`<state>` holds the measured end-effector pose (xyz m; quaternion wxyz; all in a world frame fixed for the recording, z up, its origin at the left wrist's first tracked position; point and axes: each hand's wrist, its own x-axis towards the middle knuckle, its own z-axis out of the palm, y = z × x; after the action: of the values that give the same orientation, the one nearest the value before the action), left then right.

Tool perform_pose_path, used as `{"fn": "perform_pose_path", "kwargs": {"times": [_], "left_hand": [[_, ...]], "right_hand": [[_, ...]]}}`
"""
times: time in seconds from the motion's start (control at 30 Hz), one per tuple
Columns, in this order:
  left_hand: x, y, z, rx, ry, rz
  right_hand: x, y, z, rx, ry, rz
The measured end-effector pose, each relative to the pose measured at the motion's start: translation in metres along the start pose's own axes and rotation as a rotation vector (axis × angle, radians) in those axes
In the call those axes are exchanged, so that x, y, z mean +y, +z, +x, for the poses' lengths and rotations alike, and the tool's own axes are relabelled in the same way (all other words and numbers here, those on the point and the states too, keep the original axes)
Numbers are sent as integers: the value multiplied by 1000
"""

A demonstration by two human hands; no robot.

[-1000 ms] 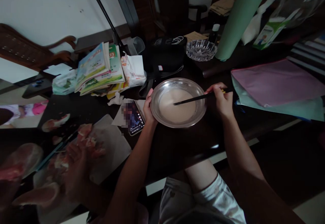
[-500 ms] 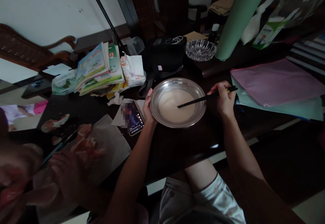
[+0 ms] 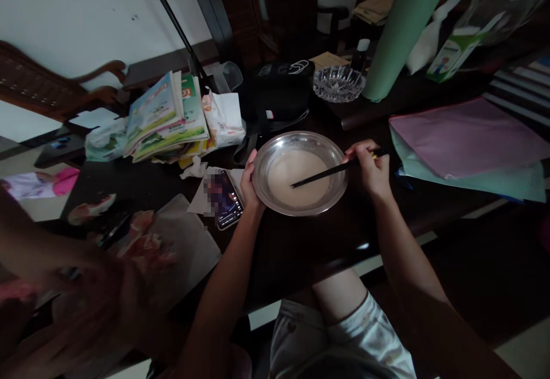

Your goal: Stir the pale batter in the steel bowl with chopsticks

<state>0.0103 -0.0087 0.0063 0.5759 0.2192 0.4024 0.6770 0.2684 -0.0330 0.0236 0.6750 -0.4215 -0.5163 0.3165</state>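
Note:
A shiny metal bowl (image 3: 262, 187) stands on the dark table near its front edge, with a pale, creamy liquid (image 3: 301, 195) inside. My left hand (image 3: 250, 184) grips the bowl's left rim, thumb on the edge. In my right hand (image 3: 370, 167), at the bowl's right side, are black chopsticks (image 3: 324, 173), held slanting down to the left. Their tips dip into the liquid left of its middle. Just left of my left hand lies a lit phone (image 3: 229, 201) on white paper.
At lower left, another person's blurred hands (image 3: 90, 293) are over a white sheet with reddish-white peels (image 3: 148, 247). Stacked booklets (image 3: 165, 118) and a tissue pack (image 3: 226, 118) stand behind the phone. A glass ashtray (image 3: 339, 83), green flask (image 3: 406, 35) and pink folder (image 3: 468, 135) lie beyond and right.
My right hand and the chopsticks have shifted left, their tips moving leftward through the liquid. The left hand keeps its grip on the bowl. At lower left, the other person's hands have moved.

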Motion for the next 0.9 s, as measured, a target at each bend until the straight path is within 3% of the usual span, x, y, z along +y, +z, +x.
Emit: {"fn": "perform_pose_path", "kwargs": {"times": [0.1,0.27,0.47,0.67,0.8,0.9], "left_hand": [[0,0,0,-13,0,-4],[1,0,-1,-13,-20,-23],[-1,-1,1,-18,-8,-21],[-1,-3,1,-38,-5,-9],[1,0,-1,-17,-1,7],[0,0,0,-25,1,9]], "right_hand": [[-1,1,0,-56,7,-64],[1,-1,1,123,-18,-54],[-1,2,0,-46,15,-87],[1,-1,0,122,13,-48],[1,0,0,-29,44,-65],[1,0,1,-12,1,-105]]}}
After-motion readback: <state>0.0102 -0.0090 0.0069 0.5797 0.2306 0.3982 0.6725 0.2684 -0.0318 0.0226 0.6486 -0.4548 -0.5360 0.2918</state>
